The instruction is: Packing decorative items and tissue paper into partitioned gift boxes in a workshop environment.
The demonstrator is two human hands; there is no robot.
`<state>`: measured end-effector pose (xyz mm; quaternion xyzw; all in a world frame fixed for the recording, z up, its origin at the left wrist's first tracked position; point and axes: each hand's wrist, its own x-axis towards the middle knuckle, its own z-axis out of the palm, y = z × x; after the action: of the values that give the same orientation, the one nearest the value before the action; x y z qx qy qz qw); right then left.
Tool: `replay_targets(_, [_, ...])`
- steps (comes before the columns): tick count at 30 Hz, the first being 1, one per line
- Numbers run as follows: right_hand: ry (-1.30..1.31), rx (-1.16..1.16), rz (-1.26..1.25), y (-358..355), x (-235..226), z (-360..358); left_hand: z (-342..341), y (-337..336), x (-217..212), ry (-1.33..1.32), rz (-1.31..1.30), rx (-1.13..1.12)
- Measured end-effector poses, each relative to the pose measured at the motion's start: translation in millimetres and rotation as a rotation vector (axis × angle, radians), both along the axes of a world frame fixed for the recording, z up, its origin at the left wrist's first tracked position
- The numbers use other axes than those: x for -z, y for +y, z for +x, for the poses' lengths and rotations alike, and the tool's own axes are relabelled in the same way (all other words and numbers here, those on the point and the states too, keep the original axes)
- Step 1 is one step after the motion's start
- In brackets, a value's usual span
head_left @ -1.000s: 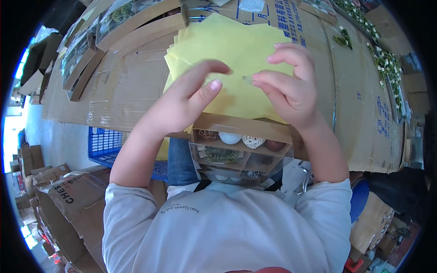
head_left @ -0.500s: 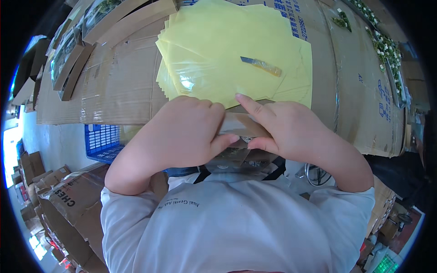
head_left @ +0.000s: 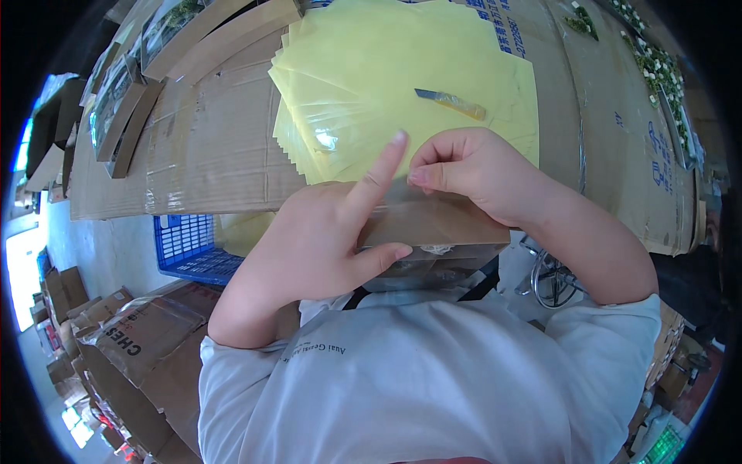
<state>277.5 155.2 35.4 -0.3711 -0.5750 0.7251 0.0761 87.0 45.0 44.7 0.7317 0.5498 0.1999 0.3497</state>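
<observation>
In front of my chest is a brown cardboard box with a clear, see-through side facing me. My left hand grips its left end, thumb at the near edge and index finger stretched forward. The other left fingers are partly hidden. Above the far side of the box, my right hand is closed, thumb against curled fingers. Whatever it pinches is too small or hidden to name. Just beyond both hands lies a fanned stack of yellow glossy sheets, with a yellow-handled utility knife on top.
Flattened cardboard covers the table. Boxes with clear windows stand at the far left. White-flowered greenery lies at the far right. A blue plastic basket sits below the table's left edge, near a large carton.
My right hand has left the near edge of the box and moved to its far side, fingers now curled into a pinch. My left index finger has stretched out forward.
</observation>
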Motion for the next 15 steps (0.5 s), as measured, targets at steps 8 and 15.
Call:
replay_targets(8, [-0.296, -0.207, 0.223, 1, -4, -8, -8, 6, 1, 0.162, 0.06, 0.335])
replay_targets(15, [-0.536, -0.665, 0.377, 4, 2, -13, -7, -13, 3, 0.132, 0.283, 0.167])
